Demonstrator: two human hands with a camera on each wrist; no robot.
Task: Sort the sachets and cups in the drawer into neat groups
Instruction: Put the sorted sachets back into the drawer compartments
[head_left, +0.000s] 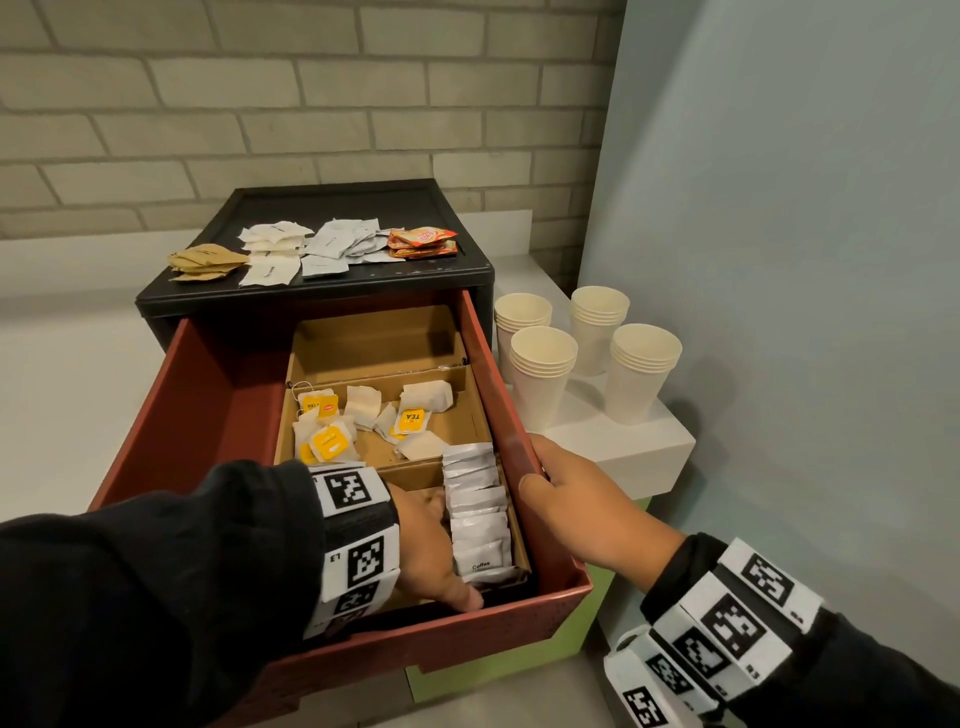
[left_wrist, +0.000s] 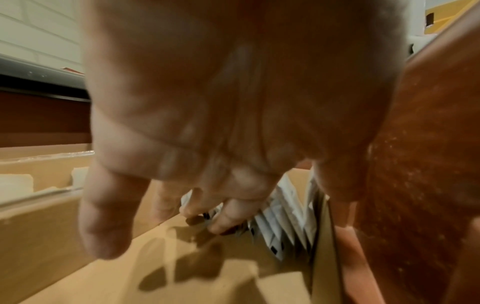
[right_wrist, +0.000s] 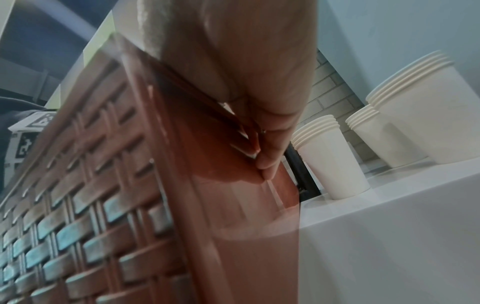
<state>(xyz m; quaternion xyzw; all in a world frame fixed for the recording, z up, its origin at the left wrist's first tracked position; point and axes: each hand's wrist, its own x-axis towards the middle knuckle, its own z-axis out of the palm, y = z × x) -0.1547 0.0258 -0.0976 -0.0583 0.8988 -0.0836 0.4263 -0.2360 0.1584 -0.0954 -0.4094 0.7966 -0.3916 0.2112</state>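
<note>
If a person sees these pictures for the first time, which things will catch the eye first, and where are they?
First comes the open red drawer in the middle, with a neat row of white coffee sachets standing at its near right; the left hand reaches in beside them. The right hand grips the drawer's right wall. Four stacks of paper cups stand on the white ledge to the right.

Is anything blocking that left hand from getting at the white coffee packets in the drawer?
Nothing visible. The left hand is already inside the cardboard tray's front compartment, right beside the row of white coffee sachets. In the left wrist view its fingertips reach the sachets' lower edges, with nothing between.
</note>
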